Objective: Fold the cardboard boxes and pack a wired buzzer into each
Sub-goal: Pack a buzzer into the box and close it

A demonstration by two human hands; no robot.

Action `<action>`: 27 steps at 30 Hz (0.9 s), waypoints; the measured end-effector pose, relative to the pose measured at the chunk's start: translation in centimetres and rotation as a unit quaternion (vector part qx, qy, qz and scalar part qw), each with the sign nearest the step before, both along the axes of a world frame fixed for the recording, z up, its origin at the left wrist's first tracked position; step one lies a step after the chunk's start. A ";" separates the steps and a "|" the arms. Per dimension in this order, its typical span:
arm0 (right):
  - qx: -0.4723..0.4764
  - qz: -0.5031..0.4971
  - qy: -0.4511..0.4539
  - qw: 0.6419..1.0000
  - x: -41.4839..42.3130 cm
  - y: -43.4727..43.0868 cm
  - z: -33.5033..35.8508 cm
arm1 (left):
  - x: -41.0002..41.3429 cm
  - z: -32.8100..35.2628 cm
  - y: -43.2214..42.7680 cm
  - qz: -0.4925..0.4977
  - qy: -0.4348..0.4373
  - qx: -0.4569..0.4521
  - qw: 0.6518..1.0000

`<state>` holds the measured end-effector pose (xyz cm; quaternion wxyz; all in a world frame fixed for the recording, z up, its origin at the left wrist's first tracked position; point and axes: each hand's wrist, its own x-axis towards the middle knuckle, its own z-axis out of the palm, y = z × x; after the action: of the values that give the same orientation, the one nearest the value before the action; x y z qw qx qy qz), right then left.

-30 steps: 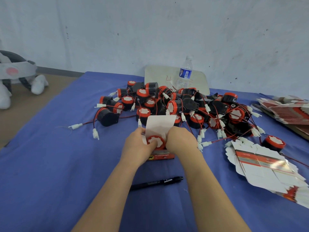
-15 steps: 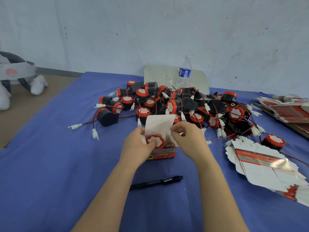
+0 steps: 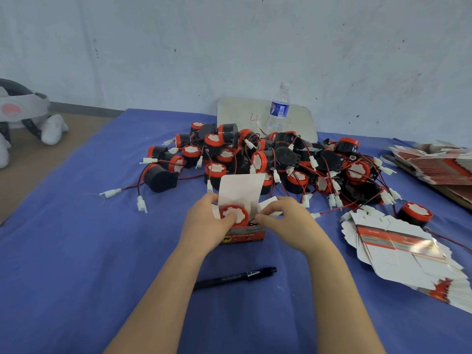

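A small red and white cardboard box point(image 3: 242, 236) stands open on the blue table, its white lid flap upright. A black buzzer with a red and white top point(image 3: 233, 215) sits inside it. My left hand point(image 3: 207, 223) grips the box's left side, the thumb pressing on the buzzer. My right hand point(image 3: 283, 223) pinches the box's right side flap. Behind the box lies a big heap of wired buzzers point(image 3: 268, 159). A fanned stack of flat boxes point(image 3: 398, 249) lies to the right.
A black pen point(image 3: 235, 277) lies on the blue cloth point(image 3: 76, 251) between my forearms. A water bottle point(image 3: 278, 111) stands before a pale board at the wall. More flat boxes point(image 3: 439, 162) are stacked at the far right. A single buzzer point(image 3: 415, 214) sits apart, right.
My right hand moved off the buzzer to the box's right side and took hold of the side flap. The left hand stayed on the box and buzzer.
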<state>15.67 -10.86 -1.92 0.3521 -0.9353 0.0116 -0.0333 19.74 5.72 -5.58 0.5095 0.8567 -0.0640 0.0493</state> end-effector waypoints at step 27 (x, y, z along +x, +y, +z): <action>-0.056 -0.034 -0.115 0.991 1.5 2.3 -2.4 | 0.0 -0.1 0.0 -0.003 -0.028 0.004 1.000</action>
<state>17.18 -8.57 -4.37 0.2969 -0.9426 0.0008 -0.1527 19.72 5.76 -5.72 0.5045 0.8567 -0.0807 0.0712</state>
